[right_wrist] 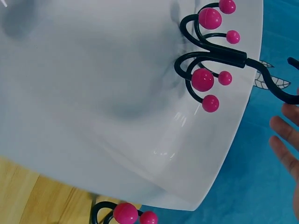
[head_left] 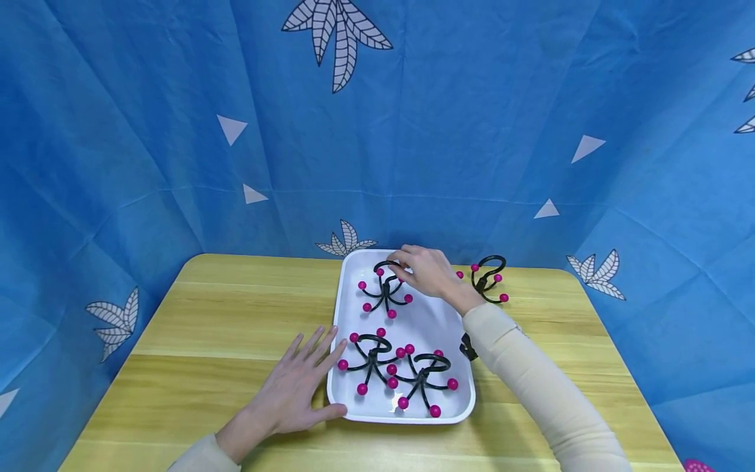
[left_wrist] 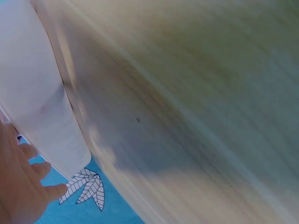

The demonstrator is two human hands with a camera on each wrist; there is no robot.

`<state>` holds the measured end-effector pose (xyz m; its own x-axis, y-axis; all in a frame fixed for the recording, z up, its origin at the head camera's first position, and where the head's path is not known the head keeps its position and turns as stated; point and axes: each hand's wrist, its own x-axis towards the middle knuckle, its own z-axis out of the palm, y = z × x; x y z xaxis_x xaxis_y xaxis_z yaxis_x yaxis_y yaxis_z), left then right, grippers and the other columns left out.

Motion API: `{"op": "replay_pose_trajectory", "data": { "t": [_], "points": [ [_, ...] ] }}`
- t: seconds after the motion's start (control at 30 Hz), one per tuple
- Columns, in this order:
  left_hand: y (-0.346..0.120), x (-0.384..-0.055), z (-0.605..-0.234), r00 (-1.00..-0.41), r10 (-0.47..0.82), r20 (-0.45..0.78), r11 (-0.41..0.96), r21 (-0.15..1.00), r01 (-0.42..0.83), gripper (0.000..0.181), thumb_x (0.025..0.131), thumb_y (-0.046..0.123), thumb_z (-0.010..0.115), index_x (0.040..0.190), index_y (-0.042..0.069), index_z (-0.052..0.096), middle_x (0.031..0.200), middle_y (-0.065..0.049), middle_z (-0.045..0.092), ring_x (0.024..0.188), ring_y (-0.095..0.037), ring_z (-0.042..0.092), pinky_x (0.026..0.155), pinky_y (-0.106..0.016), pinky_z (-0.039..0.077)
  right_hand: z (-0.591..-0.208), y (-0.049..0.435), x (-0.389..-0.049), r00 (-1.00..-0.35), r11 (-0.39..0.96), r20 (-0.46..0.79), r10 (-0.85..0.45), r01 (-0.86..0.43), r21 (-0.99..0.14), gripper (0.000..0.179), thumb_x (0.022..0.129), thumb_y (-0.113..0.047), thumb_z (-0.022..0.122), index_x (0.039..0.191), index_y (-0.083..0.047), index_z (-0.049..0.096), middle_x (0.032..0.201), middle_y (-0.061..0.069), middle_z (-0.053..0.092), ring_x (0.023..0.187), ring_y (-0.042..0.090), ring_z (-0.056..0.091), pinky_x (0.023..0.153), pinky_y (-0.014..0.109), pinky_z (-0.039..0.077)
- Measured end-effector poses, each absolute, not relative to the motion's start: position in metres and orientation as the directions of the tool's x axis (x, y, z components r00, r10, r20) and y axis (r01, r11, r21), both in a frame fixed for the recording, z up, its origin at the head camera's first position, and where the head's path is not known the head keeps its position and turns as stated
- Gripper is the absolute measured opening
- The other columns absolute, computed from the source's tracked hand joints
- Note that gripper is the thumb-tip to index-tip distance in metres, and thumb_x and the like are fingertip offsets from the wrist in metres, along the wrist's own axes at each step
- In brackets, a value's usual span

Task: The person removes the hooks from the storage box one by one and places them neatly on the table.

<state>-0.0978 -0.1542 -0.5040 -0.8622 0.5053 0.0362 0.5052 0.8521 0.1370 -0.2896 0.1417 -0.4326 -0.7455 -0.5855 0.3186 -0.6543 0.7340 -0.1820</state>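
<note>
My right hand (head_left: 427, 270) is over the far end of a white tray (head_left: 421, 321), finger and thumb pinching the curved top of a black multi-arm hanging hook (head_left: 386, 286) with pink ball tips. In the right wrist view its prongs hang close over the tray's inner corner. Flat beside the tray's left rim, my left hand (head_left: 301, 393) has its fingers spread, fingertips and thumb right at the edge. Two similar hooks, one at front left (head_left: 372, 357) and one at front right (head_left: 423, 376), lie inside the tray with their prongs splayed.
Just right of the tray, another hook (head_left: 482, 284) lies on the wooden table (head_left: 248, 314). A further black piece (head_left: 468, 347) is mostly hidden under the right sleeve (head_left: 531, 373). A blue patterned curtain (head_left: 448, 131) hangs behind the table's back edge.
</note>
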Motion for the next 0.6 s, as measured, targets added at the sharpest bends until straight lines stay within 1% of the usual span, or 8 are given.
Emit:
{"op": "replay_pose_trajectory", "data": {
  "t": [0.33, 0.6],
  "points": [
    [-0.154, -0.098, -0.505, -0.860, 0.509, 0.049, 0.851, 0.126, 0.511, 0.107, 0.088, 0.089, 0.049, 0.169, 0.025, 0.024, 0.180, -0.003, 0.013, 0.167, -0.033, 0.018, 0.134, -0.063, 0.020, -0.426, 0.150, -0.285, -0.746, 0.739, 0.336, -0.575, -0.650, -0.177, 0.019, 0.104, -0.029, 0.068, 0.115, -0.020, 0.080, 0.089, -0.003, 0.071, 0.070, 0.011, 0.061, 0.054, 0.022, 0.045],
    [-0.154, -0.098, -0.506, -0.860, 0.508, 0.046, 0.852, 0.119, 0.510, 0.107, 0.087, 0.089, 0.049, 0.169, 0.025, 0.024, 0.180, -0.003, 0.012, 0.167, -0.033, 0.017, 0.134, -0.062, 0.020, -0.416, 0.158, -0.280, -0.735, 0.738, 0.367, -0.569, -0.654, -0.165, 0.019, 0.103, -0.029, 0.068, 0.116, -0.019, 0.079, 0.090, -0.002, 0.072, 0.071, 0.012, 0.063, 0.054, 0.024, 0.046]
  ]
}}
